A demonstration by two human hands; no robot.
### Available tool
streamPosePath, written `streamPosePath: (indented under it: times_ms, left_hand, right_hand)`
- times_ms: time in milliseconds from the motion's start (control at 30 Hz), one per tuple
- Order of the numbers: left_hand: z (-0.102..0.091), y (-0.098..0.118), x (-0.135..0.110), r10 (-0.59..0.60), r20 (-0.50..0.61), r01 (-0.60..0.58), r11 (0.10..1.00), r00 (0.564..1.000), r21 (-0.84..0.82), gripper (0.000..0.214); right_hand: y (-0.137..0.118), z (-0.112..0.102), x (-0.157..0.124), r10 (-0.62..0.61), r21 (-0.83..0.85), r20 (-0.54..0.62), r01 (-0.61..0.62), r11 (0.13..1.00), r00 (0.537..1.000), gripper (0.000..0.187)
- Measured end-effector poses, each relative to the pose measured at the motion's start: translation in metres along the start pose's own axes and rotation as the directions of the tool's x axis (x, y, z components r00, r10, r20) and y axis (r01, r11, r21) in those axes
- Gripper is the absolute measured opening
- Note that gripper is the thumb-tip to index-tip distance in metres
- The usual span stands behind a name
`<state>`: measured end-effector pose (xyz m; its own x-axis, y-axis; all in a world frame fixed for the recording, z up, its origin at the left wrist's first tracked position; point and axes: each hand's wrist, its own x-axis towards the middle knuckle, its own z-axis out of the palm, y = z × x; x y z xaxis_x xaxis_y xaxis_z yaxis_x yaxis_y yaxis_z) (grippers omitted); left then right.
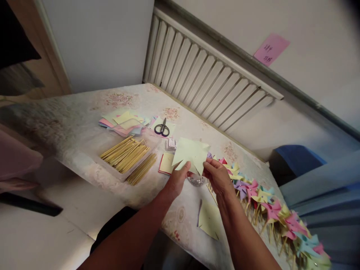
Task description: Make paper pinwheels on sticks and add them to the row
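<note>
A pale green square of paper (188,150), slit in from its corners, is held up over the table between both hands. My left hand (178,178) grips its lower edge, thumb on top. At the right, my right hand (219,174) has its fingers pinched on a corner of the same sheet. Partly hidden just beneath is a clear bowl (197,182) of small shiny pieces. A small stack of cut paper (166,164) with a red edge lies left of the sheet. Nearer me rests a yellowish slit sheet (209,217) on another sheet.
Thin wooden sticks (126,153) fill a clear plastic tray (98,159), with more sticks (142,168) beside it. Black-handled scissors (162,129) and coloured paper sheets (126,118) lie farther back. Finished paper pinwheels (271,210) line the right side. A radiator (202,71) stands behind the table.
</note>
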<state>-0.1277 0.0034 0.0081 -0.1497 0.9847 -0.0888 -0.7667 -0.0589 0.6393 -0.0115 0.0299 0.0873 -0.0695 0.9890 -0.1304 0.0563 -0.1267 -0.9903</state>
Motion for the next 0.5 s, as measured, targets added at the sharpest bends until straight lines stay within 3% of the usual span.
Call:
streamPosePath:
  times_ms: [100,200,300,500]
  left_hand:
    - [0.0,0.002,0.001,-0.047,-0.001,0.046,0.988,0.999,-0.15,0.043]
    - [-0.002,0.003,0.001,-0.139,0.13,0.167,0.958,0.982,-0.233,0.044]
    - [-0.006,0.003,-0.002,-0.196,0.284,0.257,0.946,0.939,-0.197,0.047]
    - [-0.008,0.011,-0.021,-0.284,0.416,0.329,0.944,0.864,-0.037,0.046]
  right_hand:
    - [-0.009,-0.012,0.005,0.02,0.027,-0.039,-0.019,0.999,0.999,0.041]
    - [-0.018,-0.021,0.014,0.006,0.032,-0.061,-0.004,0.999,0.998,0.042]
    - [-0.025,-0.023,0.026,-0.02,0.031,-0.094,0.023,0.999,0.995,0.037]
    - [-0.036,-0.001,0.052,-0.039,-0.058,-0.032,0.037,0.998,0.999,0.026]
